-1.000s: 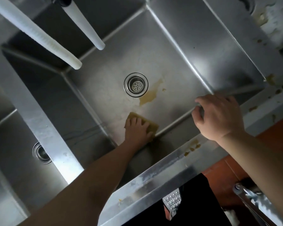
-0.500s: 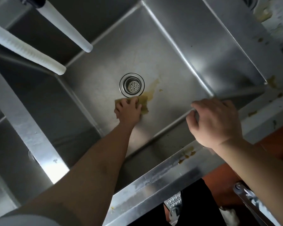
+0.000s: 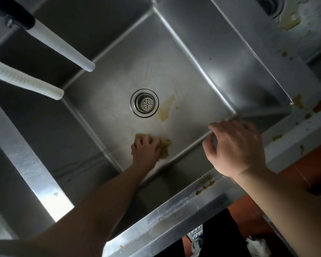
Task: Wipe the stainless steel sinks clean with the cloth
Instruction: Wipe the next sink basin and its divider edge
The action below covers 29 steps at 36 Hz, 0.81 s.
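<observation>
The cloth, a yellowish-brown rag, lies flat on the floor of the middle sink, on the near side of the drain strainer and close to the sink's near wall. The left hand sits on top of it, palm down with the fingers spread and bent over the fabric, pressing it against the steel; part of the cloth shows past the fingertips toward the drain and part sticks out on the thumb side. The picture is blurred there, so whether the fingers actually bunch the fabric cannot be told.

Just beside the drain, on the side away from the left forearm, a yellowish stain marks the sink floor, apart from the cloth.

The right hand is up at the near rim of the sink, well apart from the cloth and farther from the drain. Its fingers are loosely curled and hold nothing; whether the fingertips touch the rim cannot be told.

Two white hoses reach over the sink from beyond the drain, their ends hanging above the far corner. Brownish spots dot the near rim.
</observation>
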Tool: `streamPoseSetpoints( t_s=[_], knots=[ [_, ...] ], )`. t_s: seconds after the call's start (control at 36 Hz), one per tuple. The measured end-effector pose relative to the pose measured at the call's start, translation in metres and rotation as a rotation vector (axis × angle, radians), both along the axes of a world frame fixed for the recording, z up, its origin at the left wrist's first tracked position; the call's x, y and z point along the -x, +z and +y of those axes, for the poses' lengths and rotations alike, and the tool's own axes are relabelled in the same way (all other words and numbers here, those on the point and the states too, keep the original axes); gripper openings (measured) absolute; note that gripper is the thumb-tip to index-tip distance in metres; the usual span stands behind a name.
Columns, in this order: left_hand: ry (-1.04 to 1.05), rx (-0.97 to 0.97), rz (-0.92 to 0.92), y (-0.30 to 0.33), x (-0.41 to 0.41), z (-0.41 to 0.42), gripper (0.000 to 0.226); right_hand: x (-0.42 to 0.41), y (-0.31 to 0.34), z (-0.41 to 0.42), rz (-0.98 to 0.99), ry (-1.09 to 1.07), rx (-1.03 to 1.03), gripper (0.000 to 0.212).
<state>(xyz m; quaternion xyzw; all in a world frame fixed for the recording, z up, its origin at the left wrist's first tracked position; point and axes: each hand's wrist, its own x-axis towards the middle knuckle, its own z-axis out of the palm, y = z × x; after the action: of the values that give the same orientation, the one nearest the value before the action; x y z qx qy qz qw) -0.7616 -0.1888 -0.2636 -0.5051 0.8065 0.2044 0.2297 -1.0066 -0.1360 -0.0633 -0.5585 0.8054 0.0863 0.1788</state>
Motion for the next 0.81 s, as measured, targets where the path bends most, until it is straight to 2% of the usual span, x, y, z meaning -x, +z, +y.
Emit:
streamPoseSetpoints(
  t_s=[0.08,0.19,0.28,0.36,0.53,0.69,0.75,0.81],
  knots=[
    [-0.029,-0.064,0.008,-0.003,0.008,0.028,0.031,0.001,0.0,0.0,-0.014,0.002,-0.007,0.041],
    [0.105,-0.085,0.077,-0.005,0.044,0.027,0.025,0.002,0.0,0.0,-0.027,0.016,-0.017,0.045],
    [0.378,-0.09,0.124,-0.003,0.091,0.015,0.016,0.002,0.001,0.0,-0.032,0.016,-0.024,0.044],
    [0.646,-0.099,0.152,0.002,0.141,-0.002,0.017,0.002,0.001,0.0,-0.025,0.018,-0.056,0.04],
    [1.007,-0.042,0.184,0.005,0.188,-0.044,0.022,0.002,0.0,0.0,-0.015,0.005,-0.085,0.036],
    [1.056,0.09,0.069,-0.009,0.125,-0.099,0.032,0.0,0.0,0.0,-0.008,-0.035,-0.027,0.035],
    [0.953,0.117,-0.001,-0.013,0.091,-0.11,0.027,0.0,0.001,0.0,-0.007,-0.046,-0.01,0.033],
    [0.787,0.129,0.028,-0.016,0.066,-0.108,0.022,0.0,0.003,-0.001,-0.013,-0.048,-0.021,0.031]
  ],
)
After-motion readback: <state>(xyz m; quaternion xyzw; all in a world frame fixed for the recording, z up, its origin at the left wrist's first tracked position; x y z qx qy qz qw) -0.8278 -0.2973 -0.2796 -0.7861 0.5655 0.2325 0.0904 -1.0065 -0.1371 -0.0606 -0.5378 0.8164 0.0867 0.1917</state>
